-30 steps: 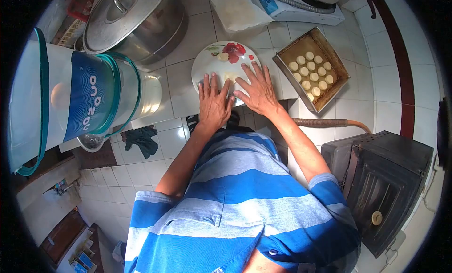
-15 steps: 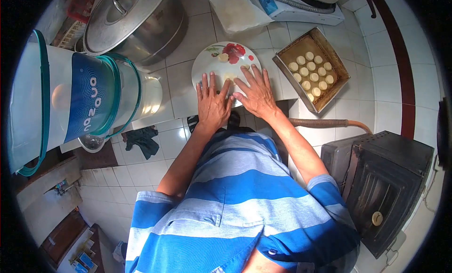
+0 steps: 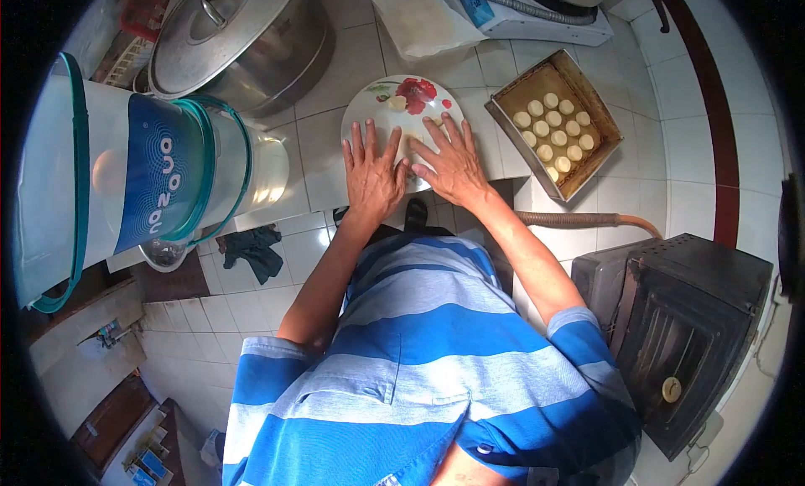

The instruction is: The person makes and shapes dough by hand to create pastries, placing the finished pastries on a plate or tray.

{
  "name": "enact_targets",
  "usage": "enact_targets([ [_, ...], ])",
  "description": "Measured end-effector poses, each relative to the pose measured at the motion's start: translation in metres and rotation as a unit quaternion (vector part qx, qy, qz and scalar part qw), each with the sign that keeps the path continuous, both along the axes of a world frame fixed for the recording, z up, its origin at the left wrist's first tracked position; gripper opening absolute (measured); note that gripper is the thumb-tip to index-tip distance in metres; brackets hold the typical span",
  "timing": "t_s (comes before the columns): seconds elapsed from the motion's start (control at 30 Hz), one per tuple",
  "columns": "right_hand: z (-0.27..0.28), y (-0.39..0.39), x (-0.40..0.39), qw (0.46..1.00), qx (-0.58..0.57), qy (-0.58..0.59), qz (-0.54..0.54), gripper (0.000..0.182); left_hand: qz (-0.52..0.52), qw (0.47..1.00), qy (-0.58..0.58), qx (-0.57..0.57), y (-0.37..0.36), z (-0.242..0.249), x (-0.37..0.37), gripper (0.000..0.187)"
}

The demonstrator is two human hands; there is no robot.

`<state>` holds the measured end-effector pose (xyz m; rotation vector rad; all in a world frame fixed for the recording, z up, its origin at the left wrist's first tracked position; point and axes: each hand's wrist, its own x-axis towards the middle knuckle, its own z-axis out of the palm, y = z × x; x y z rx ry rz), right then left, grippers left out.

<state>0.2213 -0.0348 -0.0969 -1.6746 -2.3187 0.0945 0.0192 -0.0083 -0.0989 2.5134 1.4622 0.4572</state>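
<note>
A white plate [image 3: 360, 109] with a red flower print lies at the counter's front edge. Over its near half my left hand [image 3: 371, 174] is laid palm down, fingers stretched and spread. Beside it my right hand [image 3: 455, 163] is likewise flat and open, the two thumbs close together. A small pale dough piece [image 3: 397, 103] sits on the plate beyond my left fingertips. Whatever is beneath the palms and fingers is mostly hidden. To the right stands a square metal baking tin [image 3: 510, 130] holding several pale round dough pieces [image 3: 558, 137].
A lidded steel pot [image 3: 277, 67] and a large plastic bucket [image 3: 151, 176] stand left. White paper [image 3: 423, 20] lies behind the plate, near a white appliance [image 3: 537, 20]. Low on the right are a brown hose [image 3: 570, 220] and a black oven [image 3: 679, 335].
My left hand has shifted slightly left, its fingers spreading wider. My right hand has moved a little, fingers still spread. The tin and plate stay in place.
</note>
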Motion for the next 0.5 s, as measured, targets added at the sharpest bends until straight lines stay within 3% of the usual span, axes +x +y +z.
enact_targets([
  [0.2, -0.002, 0.012, 0.001, 1.000, 0.011, 0.015, -0.007, 0.054, 0.018, 1.000, -0.004, -0.007, -0.001, -0.002, -0.001, 0.063],
  [0.5, -0.001, 0.014, 0.006, 1.000, 0.002, 0.020, -0.010, 0.047, -0.005, 1.000, 0.014, -0.023, 0.000, -0.005, 0.002, 0.055],
])
